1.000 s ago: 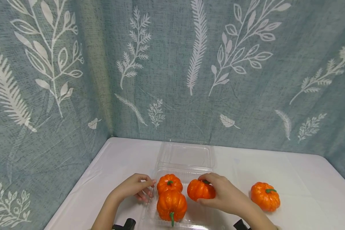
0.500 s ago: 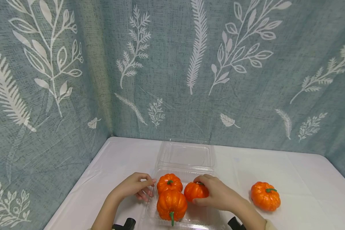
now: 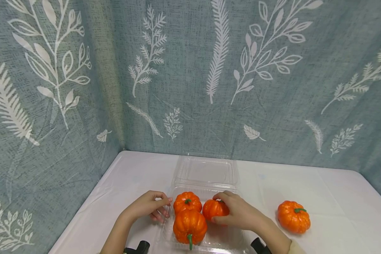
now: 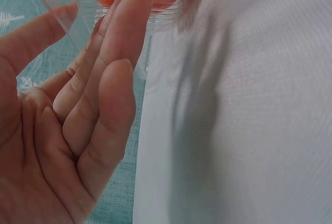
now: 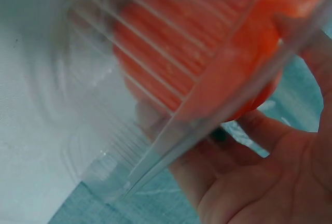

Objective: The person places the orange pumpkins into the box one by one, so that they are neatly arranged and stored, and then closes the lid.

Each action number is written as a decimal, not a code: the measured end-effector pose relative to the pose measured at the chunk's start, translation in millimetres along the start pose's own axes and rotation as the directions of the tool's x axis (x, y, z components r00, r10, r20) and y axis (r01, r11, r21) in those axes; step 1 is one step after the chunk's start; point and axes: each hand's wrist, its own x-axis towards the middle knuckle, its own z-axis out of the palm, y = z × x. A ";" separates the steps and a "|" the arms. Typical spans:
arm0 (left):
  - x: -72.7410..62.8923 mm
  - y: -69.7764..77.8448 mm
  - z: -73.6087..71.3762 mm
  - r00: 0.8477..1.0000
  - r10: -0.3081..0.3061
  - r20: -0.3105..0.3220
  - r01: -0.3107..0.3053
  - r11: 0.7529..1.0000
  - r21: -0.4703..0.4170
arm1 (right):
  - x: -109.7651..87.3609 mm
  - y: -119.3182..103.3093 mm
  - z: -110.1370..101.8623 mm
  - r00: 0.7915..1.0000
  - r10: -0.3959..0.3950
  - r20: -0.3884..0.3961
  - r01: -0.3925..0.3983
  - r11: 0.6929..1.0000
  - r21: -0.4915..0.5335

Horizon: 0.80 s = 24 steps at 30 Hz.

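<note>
My right hand (image 3: 238,213) grips a small orange toy pumpkin (image 3: 214,209), fingers over its top and thumb on the near side. This pumpkin sits in the right part of a clear plastic clamshell box (image 3: 222,243). In the right wrist view the pumpkin (image 5: 166,53) shows through the box's ribbed wall, with my fingers round it. Two more pumpkins stand in the box's left part, a rear one (image 3: 187,203) and a front one (image 3: 189,225) with its green stem toward me. My left hand (image 3: 150,205) is at the box's left side, fingers loosely bent; the left wrist view shows fingertips (image 4: 132,6) against the wall.
The box's lid (image 3: 206,171) lies folded back behind it. Another orange pumpkin (image 3: 293,217) rests on the white tablecloth (image 3: 333,201) to the right. A blue-green leaf-patterned curtain (image 3: 184,77) hangs along the back and left.
My right hand has moved left and slightly down with the pumpkin, bringing it into the box beside the other two. The left hand has stayed where it was.
</note>
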 end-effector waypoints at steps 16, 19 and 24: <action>0.4 -0.6 1.0 1.000 -0.005 0.002 0.005 1.000 0.001 | 5.2 6.3 -4.7 0.999 -0.031 -0.027 0.033 0.997 0.066; 0.2 -0.5 0.9 1.000 -0.006 0.002 0.006 1.000 0.005 | 6.1 8.8 -3.8 0.999 -0.030 -0.038 0.033 0.997 0.073; 0.6 -1.6 0.8 1.000 -0.006 0.003 0.006 1.000 0.012 | 7.8 11.7 -2.8 0.999 -0.025 -0.035 0.028 0.996 0.085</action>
